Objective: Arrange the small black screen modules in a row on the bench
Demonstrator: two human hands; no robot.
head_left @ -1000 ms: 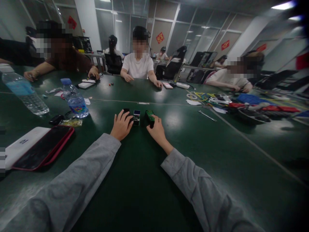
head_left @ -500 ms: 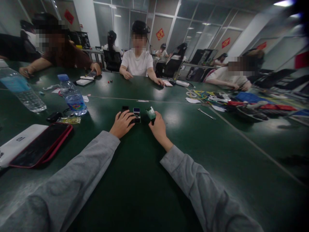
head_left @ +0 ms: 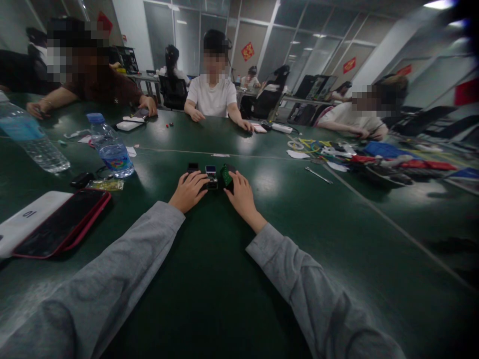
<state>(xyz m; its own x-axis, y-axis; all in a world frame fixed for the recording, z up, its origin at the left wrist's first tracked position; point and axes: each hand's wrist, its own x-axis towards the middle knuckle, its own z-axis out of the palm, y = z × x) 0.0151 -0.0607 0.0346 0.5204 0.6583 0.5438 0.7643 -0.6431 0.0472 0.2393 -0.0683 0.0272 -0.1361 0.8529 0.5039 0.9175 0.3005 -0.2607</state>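
Note:
My left hand (head_left: 189,191) lies palm down over small black electronic modules, fingers slightly apart and touching them. One black module (head_left: 193,167) shows beyond the fingertips; another with a small bright screen (head_left: 210,172) stands to their right. The parts under my palm are hidden. Just to the right, my right hand (head_left: 240,195) is closed round a green circuit board (head_left: 226,175) with a dark side, held tilted close to the tabletop. My fingers cover part of it.
On the left are two water bottles (head_left: 111,149), a phone in a red case (head_left: 65,219), a white box (head_left: 22,217) and a small yellow packet (head_left: 107,185). To the right lie a wrench (head_left: 318,175) and a cable heap (head_left: 389,159). Other people sit across the green table (head_left: 337,249).
The green circuit board has tilted and come down a little to the left in my right hand, its face turning away from the light. My left hand has stayed over the modules.

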